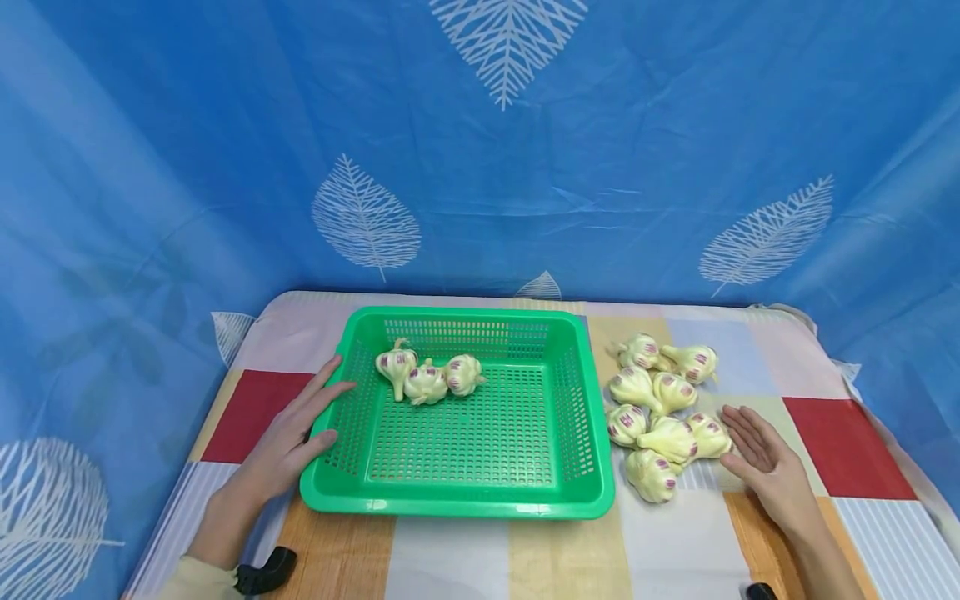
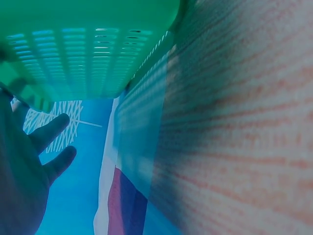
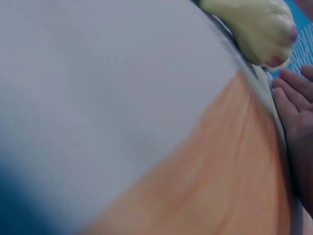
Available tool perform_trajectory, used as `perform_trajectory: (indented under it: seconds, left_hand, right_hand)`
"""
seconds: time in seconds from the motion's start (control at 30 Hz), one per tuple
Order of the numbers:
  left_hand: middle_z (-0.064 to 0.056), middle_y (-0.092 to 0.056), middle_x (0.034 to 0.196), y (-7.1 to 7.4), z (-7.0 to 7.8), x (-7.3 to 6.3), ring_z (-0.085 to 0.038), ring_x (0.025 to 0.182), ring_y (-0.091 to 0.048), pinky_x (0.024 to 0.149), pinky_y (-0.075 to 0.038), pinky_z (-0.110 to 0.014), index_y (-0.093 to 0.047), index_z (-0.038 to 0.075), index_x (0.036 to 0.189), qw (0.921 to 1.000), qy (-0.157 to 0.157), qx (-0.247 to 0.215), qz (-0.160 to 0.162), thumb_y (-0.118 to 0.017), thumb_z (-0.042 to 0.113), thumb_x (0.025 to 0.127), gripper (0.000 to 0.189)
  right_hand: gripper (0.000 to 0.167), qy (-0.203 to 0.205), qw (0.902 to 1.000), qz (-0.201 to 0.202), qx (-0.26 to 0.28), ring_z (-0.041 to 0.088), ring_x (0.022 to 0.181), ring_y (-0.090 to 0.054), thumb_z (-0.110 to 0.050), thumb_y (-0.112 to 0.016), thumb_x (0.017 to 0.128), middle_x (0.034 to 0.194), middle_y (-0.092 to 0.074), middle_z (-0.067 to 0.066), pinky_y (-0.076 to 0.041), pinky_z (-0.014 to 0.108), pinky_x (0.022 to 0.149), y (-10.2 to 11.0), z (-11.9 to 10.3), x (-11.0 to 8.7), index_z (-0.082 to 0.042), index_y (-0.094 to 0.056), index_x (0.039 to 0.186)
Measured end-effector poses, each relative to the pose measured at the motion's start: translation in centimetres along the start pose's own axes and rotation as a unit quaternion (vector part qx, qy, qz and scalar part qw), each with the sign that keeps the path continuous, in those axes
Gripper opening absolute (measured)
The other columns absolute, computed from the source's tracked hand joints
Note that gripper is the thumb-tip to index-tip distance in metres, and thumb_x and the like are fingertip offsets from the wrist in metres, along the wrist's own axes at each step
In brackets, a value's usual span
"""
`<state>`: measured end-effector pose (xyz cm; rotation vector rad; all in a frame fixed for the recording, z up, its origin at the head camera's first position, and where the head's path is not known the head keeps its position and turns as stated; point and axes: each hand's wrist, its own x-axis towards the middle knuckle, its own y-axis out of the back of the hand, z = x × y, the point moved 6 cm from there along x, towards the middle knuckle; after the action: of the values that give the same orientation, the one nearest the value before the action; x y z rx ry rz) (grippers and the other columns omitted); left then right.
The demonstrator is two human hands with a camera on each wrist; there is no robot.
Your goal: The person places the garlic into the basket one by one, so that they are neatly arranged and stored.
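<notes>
A green plastic basket (image 1: pixel 465 498) stands mid-table with three garlic bulbs (image 1: pixel 426 377) lying in its far left part. Several more garlic bulbs (image 1: pixel 660 400) are heaped on the cloth to its right. My left hand (image 1: pixel 296 429) lies flat with straight fingers against the basket's left rim; the left wrist view shows the same hand (image 2: pixel 29 166) under the basket's wall (image 2: pixel 93 44). My right hand (image 1: pixel 761 446) rests open, palm up, just right of the heap, close to the nearest bulb (image 1: pixel 708 435). One bulb (image 3: pixel 254 27) shows in the right wrist view beside the fingers (image 3: pixel 296 98).
The table wears a checked cloth (image 1: pixel 847 442) of red, orange, white and striped squares. A blue leaf-print curtain (image 1: pixel 480 142) closes off the back and both sides. Bare cloth lies in front of the basket (image 1: pixel 450 558).
</notes>
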<state>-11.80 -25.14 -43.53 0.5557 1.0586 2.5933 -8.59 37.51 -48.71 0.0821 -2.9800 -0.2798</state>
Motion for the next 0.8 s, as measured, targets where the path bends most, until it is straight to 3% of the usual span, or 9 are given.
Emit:
perform_trajectory:
  seconds: [0.2, 0.4, 0.57, 0.8]
  left_hand:
    - [-0.003, -0.017, 0.168, 0.3, 0.1, 0.1, -0.028, 0.148, -0.025, 0.092, -0.047, -0.065, -0.047, 0.011, 0.149, 1.0, 0.002, -0.003, 0.004, -0.064, 0.015, 0.089, 0.063]
    - [-0.004, -0.017, 0.168, 0.2, 0.2, 0.0, -0.028, 0.148, -0.023, 0.094, -0.045, -0.067, -0.047, 0.009, 0.149, 1.0, 0.001, -0.005, 0.005, -0.065, 0.012, 0.088, 0.064]
    - [-0.004, -0.017, 0.168, 0.0, 0.3, 0.0, -0.029, 0.148, -0.024, 0.094, -0.045, -0.066, -0.047, 0.012, 0.15, 1.0, 0.003, -0.006, 0.004, -0.066, 0.012, 0.087, 0.065]
    - [-0.003, -0.018, 0.167, 0.1, 0.3, 0.0, -0.03, 0.147, -0.026, 0.094, -0.046, -0.066, -0.047, 0.016, 0.151, 0.9999, 0.007, -0.006, 0.007, -0.065, 0.014, 0.088, 0.066]
  right_hand:
    - [0.064, -0.003, 0.9973, -0.061, -0.042, 0.0, 0.133, -0.046, 0.014, -0.053, 0.096, 0.149, -0.051, -0.003, -0.039, 0.009, 0.097, -0.3, 0.1, 2.5, 0.007, -0.027, 0.154]
    - [0.068, -0.013, 0.9935, -0.091, -0.067, -0.002, 0.133, -0.044, 0.014, -0.058, 0.094, 0.147, -0.052, -0.003, -0.036, 0.009, 0.098, -0.7, 0.1, 2.5, 0.005, -0.028, 0.155]
    - [0.079, -0.041, 0.9905, -0.101, -0.084, -0.009, 0.131, -0.04, 0.012, -0.065, 0.09, 0.147, -0.047, -0.013, -0.036, 0.008, 0.094, -0.8, 0.0, 1.8, 0.002, -0.024, 0.157]
    - [0.077, -0.068, 0.9868, -0.082, -0.122, -0.016, 0.124, -0.04, 0.004, -0.071, 0.09, 0.139, -0.042, -0.024, -0.038, 0.006, 0.093, -0.5, 0.2, 1.4, 0.006, -0.03, 0.154]
